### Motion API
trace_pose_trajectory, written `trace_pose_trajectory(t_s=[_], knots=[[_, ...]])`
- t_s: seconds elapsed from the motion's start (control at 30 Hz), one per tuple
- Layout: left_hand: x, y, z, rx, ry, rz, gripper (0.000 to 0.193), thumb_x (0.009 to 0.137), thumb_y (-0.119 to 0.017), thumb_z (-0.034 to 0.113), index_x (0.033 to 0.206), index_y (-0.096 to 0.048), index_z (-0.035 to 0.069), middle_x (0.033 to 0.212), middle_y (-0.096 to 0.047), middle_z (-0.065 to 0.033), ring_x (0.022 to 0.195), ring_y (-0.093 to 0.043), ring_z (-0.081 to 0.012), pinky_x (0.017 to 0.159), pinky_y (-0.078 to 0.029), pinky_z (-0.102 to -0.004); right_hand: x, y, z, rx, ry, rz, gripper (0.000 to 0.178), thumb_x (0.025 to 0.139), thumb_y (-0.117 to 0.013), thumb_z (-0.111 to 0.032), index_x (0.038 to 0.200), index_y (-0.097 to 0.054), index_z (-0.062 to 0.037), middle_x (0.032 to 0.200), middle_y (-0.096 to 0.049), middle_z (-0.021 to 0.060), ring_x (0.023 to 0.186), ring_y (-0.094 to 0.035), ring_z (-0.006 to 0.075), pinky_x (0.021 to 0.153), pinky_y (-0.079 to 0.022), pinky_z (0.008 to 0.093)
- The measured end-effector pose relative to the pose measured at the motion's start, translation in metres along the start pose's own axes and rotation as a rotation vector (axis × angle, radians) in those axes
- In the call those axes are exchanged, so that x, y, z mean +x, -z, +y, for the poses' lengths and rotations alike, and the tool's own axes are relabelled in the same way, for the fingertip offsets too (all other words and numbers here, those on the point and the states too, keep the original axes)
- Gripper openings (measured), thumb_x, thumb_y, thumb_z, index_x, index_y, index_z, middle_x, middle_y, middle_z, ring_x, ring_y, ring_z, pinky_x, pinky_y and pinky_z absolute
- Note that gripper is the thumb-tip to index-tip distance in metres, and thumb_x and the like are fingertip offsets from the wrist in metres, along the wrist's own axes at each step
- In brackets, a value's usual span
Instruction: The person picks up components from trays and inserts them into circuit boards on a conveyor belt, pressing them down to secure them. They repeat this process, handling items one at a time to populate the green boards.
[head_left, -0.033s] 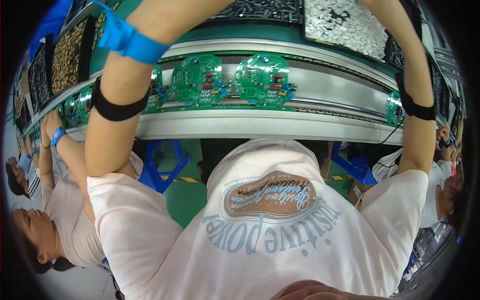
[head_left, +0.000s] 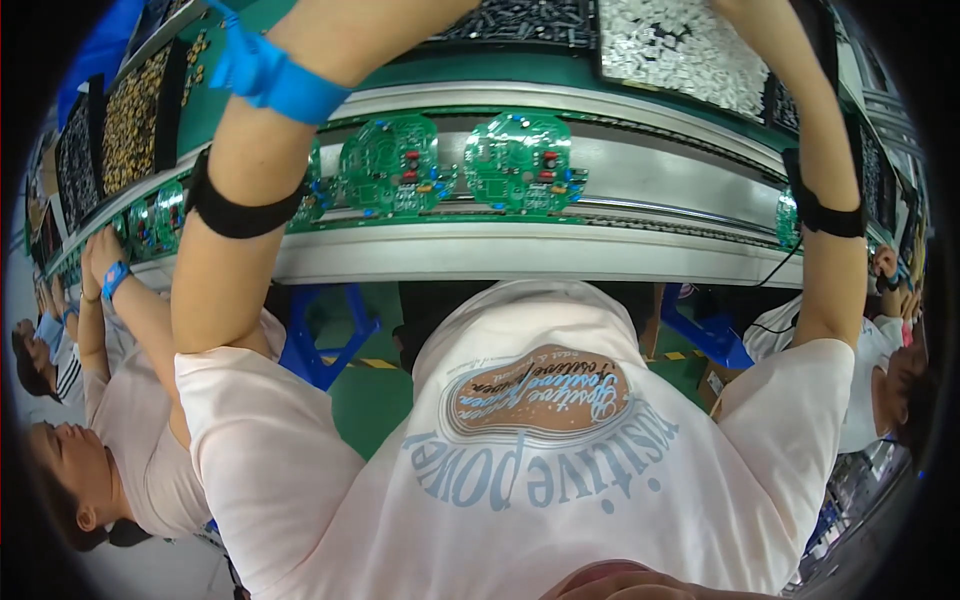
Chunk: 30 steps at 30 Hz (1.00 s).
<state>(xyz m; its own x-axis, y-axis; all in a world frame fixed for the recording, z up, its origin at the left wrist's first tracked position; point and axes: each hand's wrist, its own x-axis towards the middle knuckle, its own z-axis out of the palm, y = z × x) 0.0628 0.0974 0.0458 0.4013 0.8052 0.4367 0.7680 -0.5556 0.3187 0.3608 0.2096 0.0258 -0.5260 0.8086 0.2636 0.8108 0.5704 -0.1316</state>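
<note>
Both my forearms reach up past the top edge, so my left hand and my right hand lie beyond the picture. A blue band (head_left: pixel 308 92) and a black strap (head_left: pixel 240 212) circle my left arm; another black strap (head_left: pixel 832 218) is on my right arm. My left forearm crosses over a row of green circuit boards on the conveyor rail (head_left: pixel 480 250). Two rounded boards, a left one (head_left: pixel 385 165) and a right one (head_left: pixel 515 160), carry small red and blue components. Close to where my right forearm leaves the picture is a heap of small white parts (head_left: pixel 680 55).
Dark small parts (head_left: pixel 525 22) lie beside the white ones. Yellowish parts (head_left: pixel 137 115) fill a black tray at far left. One more board (head_left: pixel 788 215) sits near my right arm. Co-workers sit on both sides, one with a blue wristband (head_left: pixel 115 278). Blue stools (head_left: pixel 330 335) stand below.
My left forearm has shifted slightly right and my right forearm slightly left. The two middle boards and the white parts appear a little further left.
</note>
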Motion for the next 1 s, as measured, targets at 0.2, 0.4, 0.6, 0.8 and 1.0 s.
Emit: trace_pose_trajectory(t_s=[0.2,0.4,0.6,0.8,1.0], knots=[[0.043,-0.069,-0.010,0.106,-0.248,0.193,0.011,0.082,-0.073,0.011,0.085,-0.073,0.000,0.081,-0.070,-0.0208,0.080,-0.070,-0.0385,0.075,-0.056,-0.0476,-0.015,-0.005,-0.009,0.320,-0.024,0.055,0.019,0.091,-0.070,0.001,0.109,-0.072,0.0046,0.095,-0.074,0.0155,0.087,-0.073,0.0250,0.079,-0.058,0.0337],[0.074,-0.108,-0.008,0.186,-0.214,0.153,0.013,0.081,-0.071,0.013,0.076,-0.070,0.001,0.080,-0.069,-0.0231,0.081,-0.070,-0.0399,0.074,-0.056,-0.0499,-0.032,-0.003,-0.003,0.637,-0.079,0.096,0.014,0.093,-0.069,0.007,0.107,-0.070,0.0074,0.094,-0.073,0.0097,0.090,-0.073,0.0190,0.080,-0.059,0.0316],[0.085,-0.111,-0.007,0.134,-0.223,0.136,0.011,0.082,-0.068,0.011,0.075,-0.070,0.002,0.078,-0.069,-0.0224,0.080,-0.070,-0.0403,0.073,-0.056,-0.0496,-0.068,0.004,-0.034,1.054,-0.156,0.026,0.019,0.094,-0.071,0.001,0.112,-0.067,0.0080,0.098,-0.071,0.0113,0.091,-0.072,0.0182,0.080,-0.059,0.0313],[0.082,-0.121,-0.023,0.185,-0.355,0.246,0.010,0.082,-0.065,0.007,0.076,-0.071,0.002,0.076,-0.068,-0.0223,0.079,-0.070,-0.0405,0.073,-0.057,-0.0494,-0.129,0.016,-0.095,0.864,-0.060,-0.031,0.023,0.100,-0.062,0.001,0.122,-0.069,0.0014,0.113,-0.074,0.0137,0.104,-0.073,0.0235,0.091,-0.055,0.0310],[0.078,-0.121,-0.013,0.196,-0.387,0.251,0.010,0.083,-0.062,0.005,0.075,-0.068,0.000,0.079,-0.068,-0.0230,0.080,-0.069,-0.0415,0.074,-0.056,-0.0501,-0.156,-0.032,-0.191,0.589,0.126,0.019,0.020,0.092,-0.060,0.007,0.109,-0.067,0.0000,0.110,-0.074,0.0143,0.107,-0.072,0.0296,0.095,-0.057,0.0394]])
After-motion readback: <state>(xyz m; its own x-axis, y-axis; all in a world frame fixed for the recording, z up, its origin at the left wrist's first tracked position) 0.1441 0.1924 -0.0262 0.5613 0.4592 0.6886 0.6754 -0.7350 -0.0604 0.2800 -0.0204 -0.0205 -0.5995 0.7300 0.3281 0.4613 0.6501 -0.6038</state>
